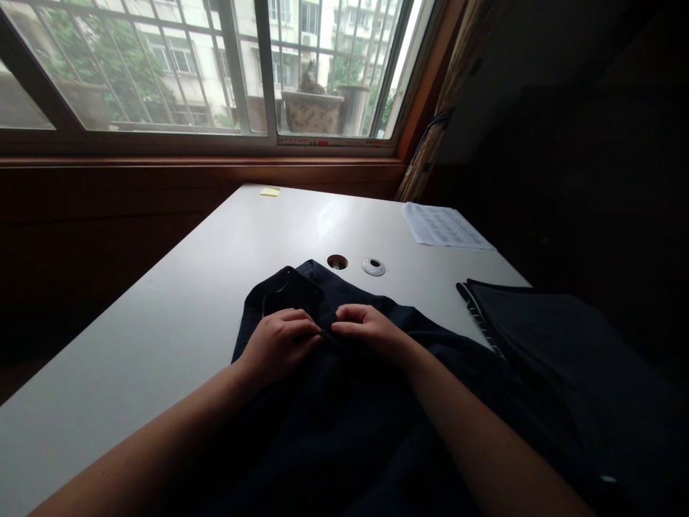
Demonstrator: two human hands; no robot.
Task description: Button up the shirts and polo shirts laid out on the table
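1. I had the dark garment (312,416) spread over the near table (161,316).
2. My left hand (280,343) pinched its cloth; my right hand (371,329) had thumb and forefinger nearly together, couldn't tell if gripping.
3. Folded dark cloth (560,323) lay right.
4. Round cap (373,267) sat beside the table hole (337,263).
5. Papers (446,226) far right, yellow note (270,192) by the far edge, window (177,64) beyond.

Dark navy is seen on the garment (344,402), white on the tabletop (188,301), yellow on the sticky note (270,192) at eleven o'clock, dark-blotched tan on the planter (312,113) at twelve.
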